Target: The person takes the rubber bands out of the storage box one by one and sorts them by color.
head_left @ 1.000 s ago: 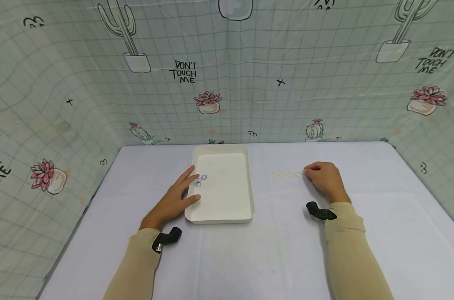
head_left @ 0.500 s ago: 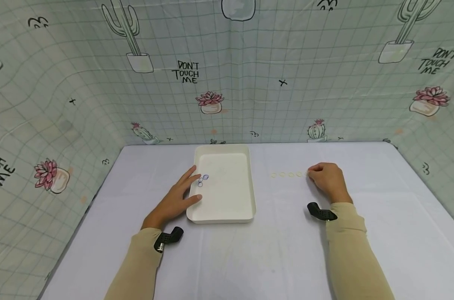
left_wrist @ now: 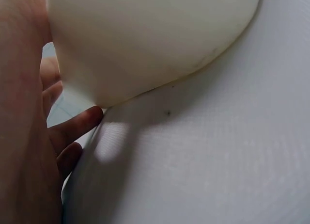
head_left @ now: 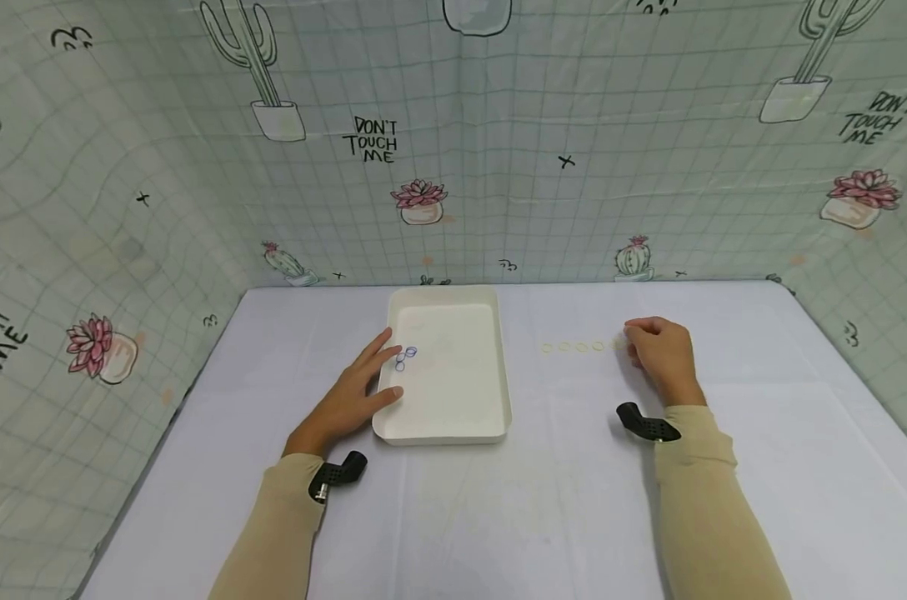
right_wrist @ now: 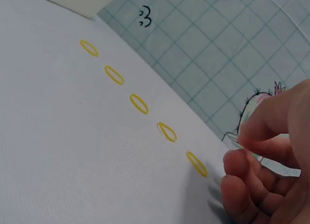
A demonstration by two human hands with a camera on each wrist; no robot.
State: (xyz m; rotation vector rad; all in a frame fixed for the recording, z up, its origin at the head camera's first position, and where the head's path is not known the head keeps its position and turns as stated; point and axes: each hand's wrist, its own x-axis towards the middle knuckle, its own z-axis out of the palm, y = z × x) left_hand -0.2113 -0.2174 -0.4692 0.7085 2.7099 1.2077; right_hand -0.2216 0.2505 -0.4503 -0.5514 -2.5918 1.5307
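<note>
My left hand (head_left: pixel 348 396) lies over the left wall of a white tray (head_left: pixel 453 375), thumb and fingers spread, two fingertips reaching over the rim. From the left wrist, other fingertips (left_wrist: pixel 89 118) show right at the outer wall of the tray (left_wrist: pixel 155 35). Inside it sit 3 small blue rubber bands (head_left: pixel 411 352). At the right, my right hand (head_left: pixel 659 354) hovers just beyond a row of small yellow rubber bands (head_left: pixel 598 346). Its fingers are loosely bent with nothing visible between them, close to the end yellow band (right_wrist: pixel 193 158).
A white cloth (head_left: pixel 453 525) covers the table. Behind and at the sides hangs a checked curtain (head_left: pixel 528 217) with cactus prints. Each wrist wears a black camera, such as the right one (head_left: pixel 648 423). The row of bands runs between tray and right hand.
My right hand has let go of the yellow rubber band at the row's right end and moved slightly right and away from it. The left hand has stayed on the tray.
</note>
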